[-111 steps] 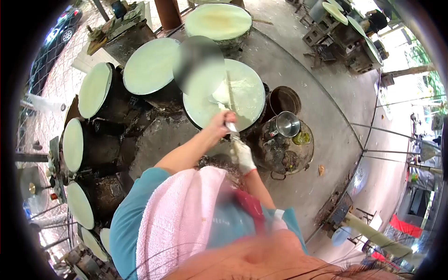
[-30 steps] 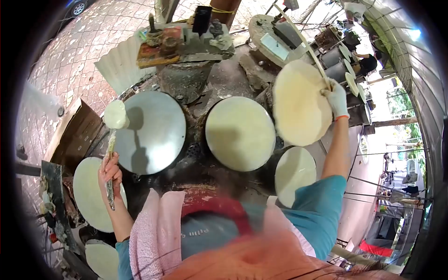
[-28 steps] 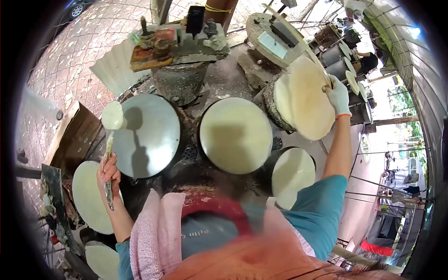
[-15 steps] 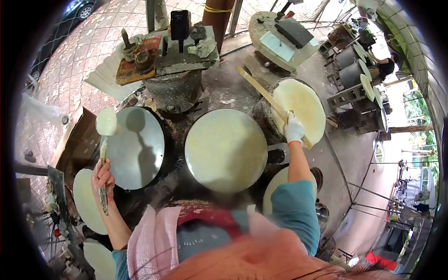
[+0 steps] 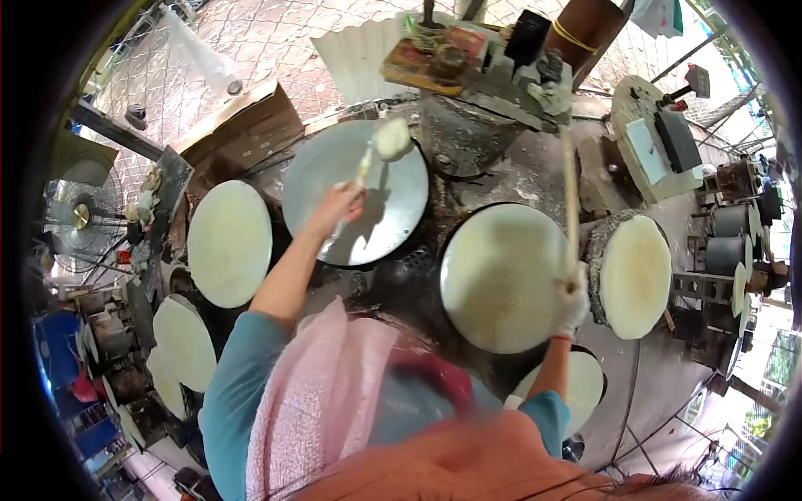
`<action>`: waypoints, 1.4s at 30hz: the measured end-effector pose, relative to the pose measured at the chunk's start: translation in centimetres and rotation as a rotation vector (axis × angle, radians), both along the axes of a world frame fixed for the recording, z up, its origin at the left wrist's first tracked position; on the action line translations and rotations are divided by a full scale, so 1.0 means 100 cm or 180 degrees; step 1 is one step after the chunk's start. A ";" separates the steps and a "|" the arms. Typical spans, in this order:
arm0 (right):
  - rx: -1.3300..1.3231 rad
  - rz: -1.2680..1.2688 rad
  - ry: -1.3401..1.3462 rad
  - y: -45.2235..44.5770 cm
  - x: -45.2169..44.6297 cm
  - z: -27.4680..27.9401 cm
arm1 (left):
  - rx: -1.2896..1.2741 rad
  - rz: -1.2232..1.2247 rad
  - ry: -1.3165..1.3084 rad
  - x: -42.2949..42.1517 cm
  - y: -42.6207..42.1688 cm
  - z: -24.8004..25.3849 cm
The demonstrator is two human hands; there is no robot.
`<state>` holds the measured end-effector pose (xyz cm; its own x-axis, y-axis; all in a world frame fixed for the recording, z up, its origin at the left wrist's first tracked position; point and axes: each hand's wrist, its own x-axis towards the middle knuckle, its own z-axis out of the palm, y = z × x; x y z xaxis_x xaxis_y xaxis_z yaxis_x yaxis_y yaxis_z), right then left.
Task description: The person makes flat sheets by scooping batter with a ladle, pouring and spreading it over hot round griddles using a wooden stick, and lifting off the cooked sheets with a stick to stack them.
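Observation:
My left hand (image 5: 341, 204), bare, is closed round the handle of a ladle (image 5: 391, 139). The ladle's pale, batter-coated bowl hangs over the upper part of a grey griddle (image 5: 313, 167). My gloved right hand (image 5: 571, 301) grips the lower end of a long wooden stick (image 5: 571, 192), which points away from me. That hand is at the right edge of a round griddle covered with a pale sheet (image 5: 501, 280). Farther right, a yellowish round sheet (image 5: 637, 275) lies on another drum. My right fingers are partly blurred.
More pale-topped griddles stand at left (image 5: 230, 244) and lower right (image 5: 576, 388). Behind are a cardboard box (image 5: 242, 134), a cluttered stand (image 5: 501, 92) and a round table (image 5: 635, 92). A fan (image 5: 81, 217) is at far left. Drums line the far right.
The view has turned left. My left hand has brought the ladle over the grey griddle. My right hand and the stick have come away from the yellowish sheet, and the stick now points away from me.

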<state>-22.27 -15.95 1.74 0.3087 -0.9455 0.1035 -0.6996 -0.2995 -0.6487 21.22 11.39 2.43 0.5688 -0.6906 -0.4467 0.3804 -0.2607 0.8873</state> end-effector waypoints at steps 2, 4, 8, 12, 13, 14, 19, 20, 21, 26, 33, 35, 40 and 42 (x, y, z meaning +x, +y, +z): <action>0.1441 0.0295 -0.0657 0.045 0.044 -0.041 | 0.0532 -0.0526 -0.0866 0.013 0.001 -0.032; 0.1801 0.0228 -0.1600 0.114 0.112 -0.047 | 0.0806 -0.0346 -0.1955 0.017 0.008 -0.062; 0.0307 0.0740 0.0658 0.208 0.202 -0.062 | 0.1342 -0.0603 -0.3178 0.038 0.033 -0.058; 0.0970 0.0648 0.0904 0.251 0.247 -0.076 | 0.1463 -0.0634 -0.3677 0.077 0.068 -0.058; 0.1213 0.0655 0.0099 0.258 0.256 -0.084 | 0.1262 -0.0289 -0.3820 0.087 0.077 -0.057; 0.1455 0.0649 -0.0706 0.266 0.261 -0.093 | 0.1066 0.0045 -0.3947 0.095 0.088 -0.055; 0.1509 0.0767 0.0140 0.274 0.290 -0.033 | 0.0114 0.0718 -0.3679 0.129 0.141 -0.028; 0.0754 0.0770 0.0123 0.274 0.283 -0.033 | 0.0100 0.0674 -0.3409 0.128 0.153 -0.024; 0.0721 0.0525 -0.0403 0.272 0.274 -0.057 | 0.0085 0.0640 -0.3137 0.126 0.162 -0.021; 0.3284 -0.0101 -0.0979 0.295 0.310 -0.044 | 0.0220 0.0205 -0.2255 0.117 0.202 -0.031; 0.2067 0.0500 -0.1413 0.242 0.277 -0.074 | 0.0081 0.0612 -0.1663 0.093 0.251 -0.008; 0.2910 0.0457 -0.1038 0.247 0.287 -0.068 | 0.0115 0.0703 -0.1357 0.089 0.255 -0.005; 0.1730 0.1752 -0.0571 0.225 0.287 -0.101 | 0.0473 0.0839 -0.0999 0.068 0.259 -0.007; 0.2055 0.1435 -0.1340 0.201 0.278 -0.081 | 0.0536 0.1000 -0.0895 0.061 0.265 -0.011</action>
